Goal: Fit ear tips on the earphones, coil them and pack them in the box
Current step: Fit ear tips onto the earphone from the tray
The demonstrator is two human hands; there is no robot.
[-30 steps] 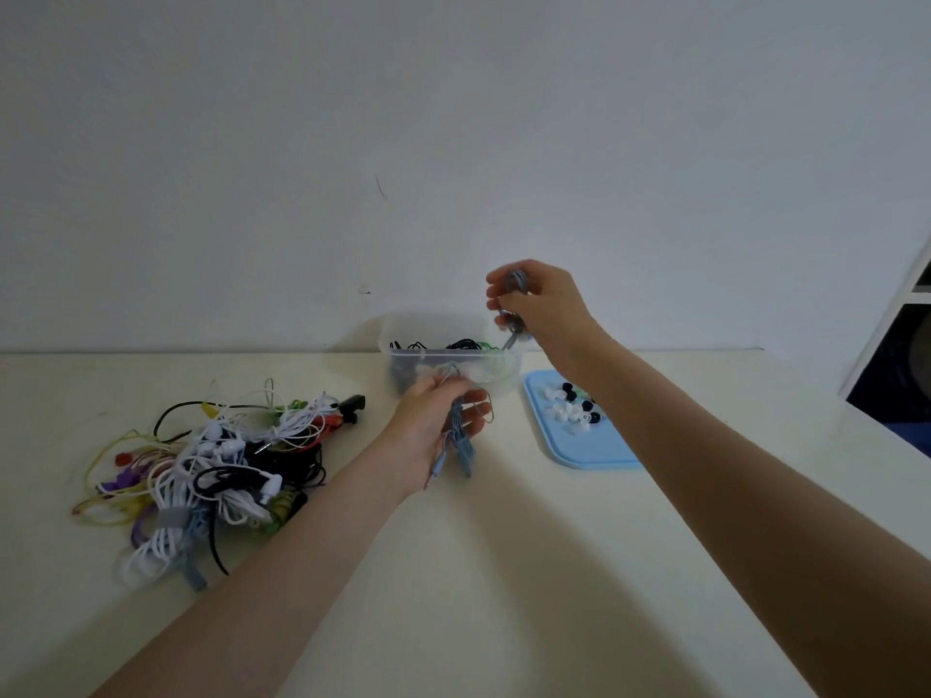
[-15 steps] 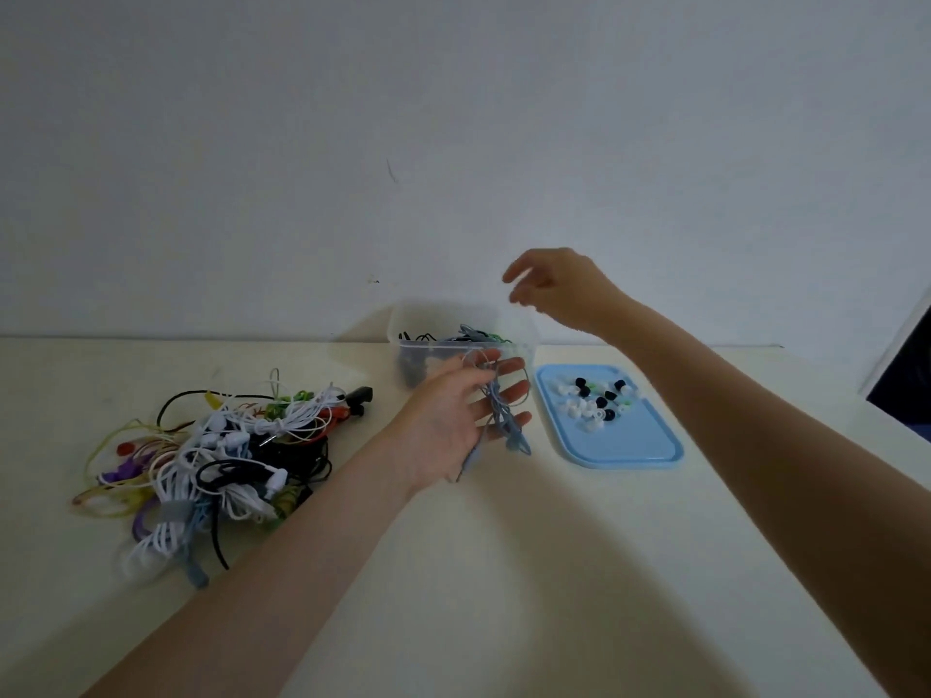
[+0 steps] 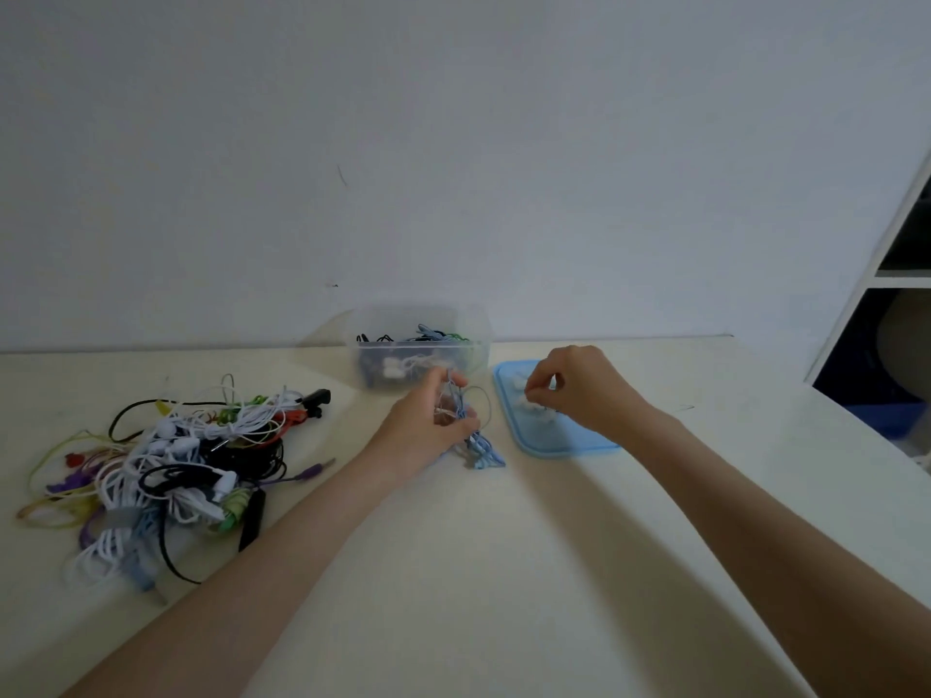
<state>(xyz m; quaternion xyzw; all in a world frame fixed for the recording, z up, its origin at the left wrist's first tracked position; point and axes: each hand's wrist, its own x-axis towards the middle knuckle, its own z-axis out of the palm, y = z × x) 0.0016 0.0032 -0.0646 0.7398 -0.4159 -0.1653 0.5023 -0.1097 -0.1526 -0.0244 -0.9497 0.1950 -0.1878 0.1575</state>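
My left hand (image 3: 428,430): my fingers are curled round a pair of blue earphones (image 3: 471,430). The wire hangs down in loops and its end touches the table (image 3: 504,571).
My right hand (image 3: 574,390): it is over the blue tray (image 3: 549,443). My thumb and finger are pinched close together down by the ear tips (image 3: 534,405). I cannot tell if a tip is between them; it is too small and blurry.
Box (image 3: 420,352): clear plastic, at the back by the wall, just behind my left hand. There are wires in it.
Tray: just right of the box, flat on the table, with little white tips on it.
Pile of earphones (image 3: 171,460): on the left, well apart from my hands. White, black, yellow, green, red and purple wires, all tangled.
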